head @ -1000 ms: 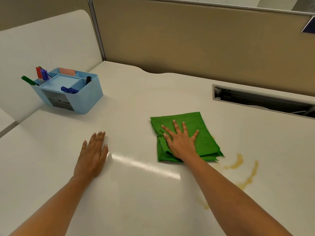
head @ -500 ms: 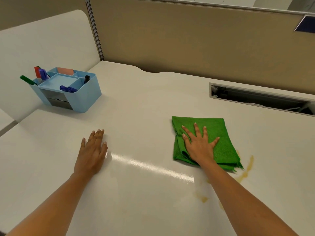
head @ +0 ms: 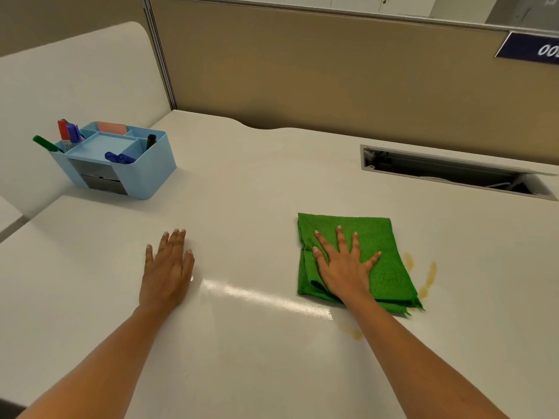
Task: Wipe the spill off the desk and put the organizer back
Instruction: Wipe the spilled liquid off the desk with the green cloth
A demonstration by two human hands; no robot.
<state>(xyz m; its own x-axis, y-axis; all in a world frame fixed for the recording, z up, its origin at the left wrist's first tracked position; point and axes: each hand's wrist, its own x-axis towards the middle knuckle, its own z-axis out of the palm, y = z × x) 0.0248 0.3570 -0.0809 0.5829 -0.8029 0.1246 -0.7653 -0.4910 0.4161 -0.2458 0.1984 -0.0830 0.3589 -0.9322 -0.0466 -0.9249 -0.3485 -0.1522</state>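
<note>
Fingers spread wide, the right hand (head: 344,264) presses flat on the folded green microfibre cloth (head: 384,246) on the white desk (head: 242,343); the left hand (head: 168,267) lies flat and empty left of the cloth. Just right of the cloth sit yellow-brown spill streaks (head: 429,276); a flat push may smear rather than lift them. Far left of the cloth, the light-blue plastic organizer (head: 151,176) holds coloured markers (head: 119,157) and a pink pad (head: 112,127).

My right grip (head: 344,267) pressed flat on the green cloth (head: 381,234), yellow spill (head: 432,275) just right of it; my left grip (head: 166,273) lay flat on the desk (head: 257,176), the blue organizer (head: 145,176) standing far left.
</note>
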